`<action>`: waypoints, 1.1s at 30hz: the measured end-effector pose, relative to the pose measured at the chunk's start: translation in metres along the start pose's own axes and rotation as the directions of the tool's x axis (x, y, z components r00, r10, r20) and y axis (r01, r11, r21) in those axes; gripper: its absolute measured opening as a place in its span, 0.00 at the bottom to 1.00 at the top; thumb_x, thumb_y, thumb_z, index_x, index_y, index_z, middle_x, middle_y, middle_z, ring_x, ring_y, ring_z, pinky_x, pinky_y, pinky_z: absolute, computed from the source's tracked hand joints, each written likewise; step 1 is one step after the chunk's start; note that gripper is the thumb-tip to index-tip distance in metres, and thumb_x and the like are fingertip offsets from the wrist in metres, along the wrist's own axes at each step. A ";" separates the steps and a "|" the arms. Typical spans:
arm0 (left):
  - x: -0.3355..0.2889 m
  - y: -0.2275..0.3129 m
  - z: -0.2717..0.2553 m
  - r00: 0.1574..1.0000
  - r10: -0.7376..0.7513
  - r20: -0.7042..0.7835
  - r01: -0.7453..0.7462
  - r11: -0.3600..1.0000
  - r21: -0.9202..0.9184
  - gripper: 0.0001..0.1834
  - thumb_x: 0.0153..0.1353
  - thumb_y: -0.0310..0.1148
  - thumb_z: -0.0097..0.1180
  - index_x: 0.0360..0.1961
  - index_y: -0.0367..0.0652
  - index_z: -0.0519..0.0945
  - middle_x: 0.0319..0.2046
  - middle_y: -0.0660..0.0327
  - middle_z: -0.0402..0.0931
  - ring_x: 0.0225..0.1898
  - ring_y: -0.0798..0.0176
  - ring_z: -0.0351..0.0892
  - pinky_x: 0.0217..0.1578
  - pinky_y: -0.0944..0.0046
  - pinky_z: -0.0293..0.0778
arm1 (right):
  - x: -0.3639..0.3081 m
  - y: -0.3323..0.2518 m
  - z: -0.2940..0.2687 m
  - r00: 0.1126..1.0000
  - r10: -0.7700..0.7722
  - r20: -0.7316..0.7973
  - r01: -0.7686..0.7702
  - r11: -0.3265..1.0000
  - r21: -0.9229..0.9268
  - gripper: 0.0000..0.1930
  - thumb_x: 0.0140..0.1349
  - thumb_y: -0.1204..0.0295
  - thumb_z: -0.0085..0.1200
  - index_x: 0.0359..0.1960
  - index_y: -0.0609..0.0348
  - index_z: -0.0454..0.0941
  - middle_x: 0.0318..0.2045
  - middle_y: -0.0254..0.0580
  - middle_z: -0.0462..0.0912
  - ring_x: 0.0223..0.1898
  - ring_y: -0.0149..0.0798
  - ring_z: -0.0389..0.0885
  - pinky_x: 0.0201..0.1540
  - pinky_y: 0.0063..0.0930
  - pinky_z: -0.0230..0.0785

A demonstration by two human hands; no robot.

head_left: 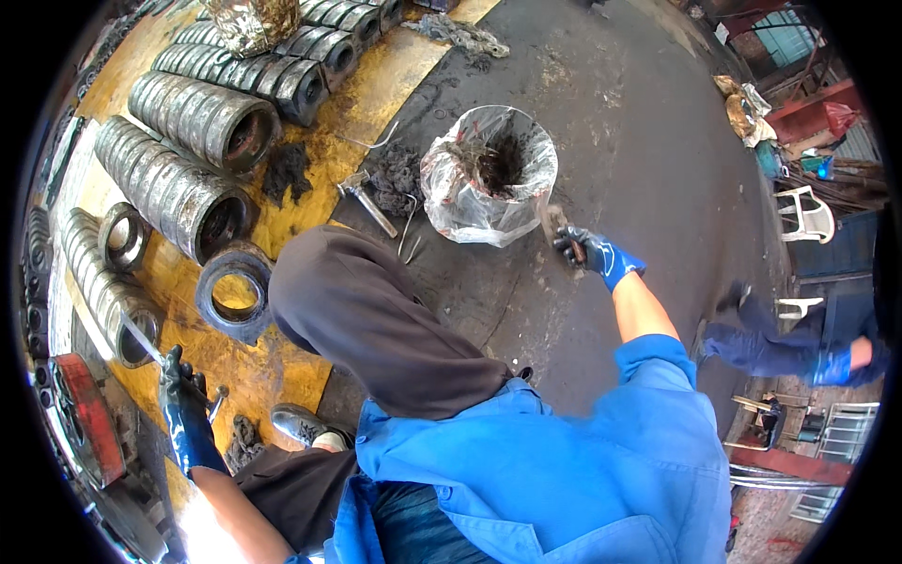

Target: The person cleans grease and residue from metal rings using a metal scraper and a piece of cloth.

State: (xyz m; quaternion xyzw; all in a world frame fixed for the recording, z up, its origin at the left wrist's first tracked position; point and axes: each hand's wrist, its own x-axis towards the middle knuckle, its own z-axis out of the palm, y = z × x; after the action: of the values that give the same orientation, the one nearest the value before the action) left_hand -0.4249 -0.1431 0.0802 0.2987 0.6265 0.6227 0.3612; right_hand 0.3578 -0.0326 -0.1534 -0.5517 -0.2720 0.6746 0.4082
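My left hand [185,406], in a blue and black glove, is closed round a thin, pale metal tool [141,336]. Its tip points at the near end of a row of greasy metal rings [141,324]. On the right, my gloved right hand [599,256] grips a short brown-handled tool [552,224] with a flat head; blur hides its exact kind. That head is close beside a bucket lined with a clear plastic bag [479,218], with dark, stringy waste [498,169] inside. A single loose ring [209,299] lies by my knee.
More ring rows [197,108] lie on a yellow, oil-stained sheet [282,376]. A hammer [368,202] and dark rags [395,179] are left of the bucket. At far left is a red part [89,418]. Another person [780,343] and a white chair [806,214] are at right.
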 end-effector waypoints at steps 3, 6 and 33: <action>-0.022 0.014 0.039 0.999 -0.007 -0.050 0.008 0.999 0.036 0.17 0.65 0.40 0.55 0.51 0.43 0.77 0.23 0.70 0.67 0.25 0.75 0.65 0.27 0.73 0.64 | -0.017 0.023 -0.013 0.999 -0.047 -0.019 0.048 0.997 0.057 0.17 0.65 0.55 0.51 0.45 0.54 0.79 0.35 0.35 0.84 0.28 0.30 0.77 0.30 0.23 0.70; -0.022 0.013 0.064 1.000 -0.008 -0.002 0.008 0.997 0.075 0.18 0.64 0.39 0.57 0.51 0.41 0.76 0.23 0.70 0.67 0.25 0.75 0.65 0.28 0.74 0.65 | -0.015 0.017 -0.021 0.988 -0.144 -0.058 0.149 0.984 0.096 0.17 0.64 0.57 0.54 0.46 0.54 0.78 0.36 0.38 0.84 0.29 0.32 0.79 0.30 0.25 0.72; -0.110 -0.058 0.330 0.456 0.048 0.889 -0.889 0.059 0.454 0.18 0.55 0.46 0.56 0.44 0.51 0.79 0.34 0.52 0.81 0.39 0.47 0.80 0.42 0.50 0.73 | -0.174 -0.109 0.161 0.754 -0.476 0.452 0.467 -0.096 -0.879 0.11 0.54 0.63 0.57 0.37 0.51 0.75 0.32 0.43 0.80 0.36 0.51 0.78 0.37 0.38 0.70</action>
State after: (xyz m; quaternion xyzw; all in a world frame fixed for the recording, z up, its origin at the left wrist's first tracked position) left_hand -0.0868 -0.0506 0.0435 0.8567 0.5101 0.0563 0.0523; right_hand 0.2399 -0.1105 0.0659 -0.5440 -0.8147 0.1310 0.1524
